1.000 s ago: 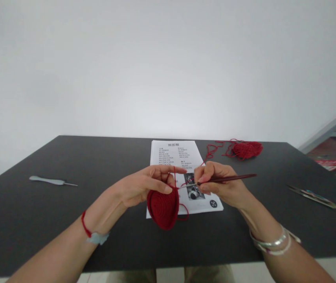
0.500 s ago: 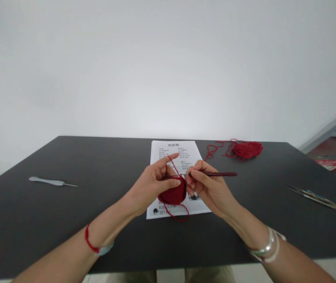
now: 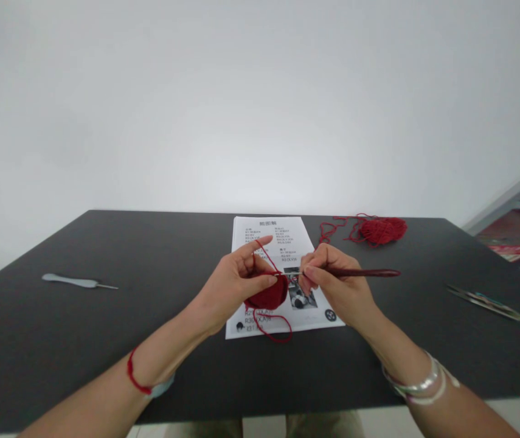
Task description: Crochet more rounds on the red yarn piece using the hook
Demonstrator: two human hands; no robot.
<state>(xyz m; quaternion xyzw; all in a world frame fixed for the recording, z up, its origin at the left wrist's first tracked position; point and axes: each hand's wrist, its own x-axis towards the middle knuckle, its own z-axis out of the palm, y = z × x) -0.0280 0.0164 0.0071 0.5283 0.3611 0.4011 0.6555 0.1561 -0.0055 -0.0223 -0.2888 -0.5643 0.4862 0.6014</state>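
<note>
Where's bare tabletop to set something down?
Left: black tabletop between the grey-handled metal hook and the printed white paper. Right: between the right hand and the slim silver metal tool, in front of the red yarn bundle. Crowded: over the paper, where the left hand holds red crocheted fabric and the right a dark-red-handled hook.

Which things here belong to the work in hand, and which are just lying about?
In use:
Red crocheted piece, in the left hand
Hook with dark red handle, in the right hand
Red yarn bundle, likely the supply
Printed sheet beneath, probably reference

Lying about:
Grey-handled hook, far left
Slim metal tool, perhaps snips, far right
</note>
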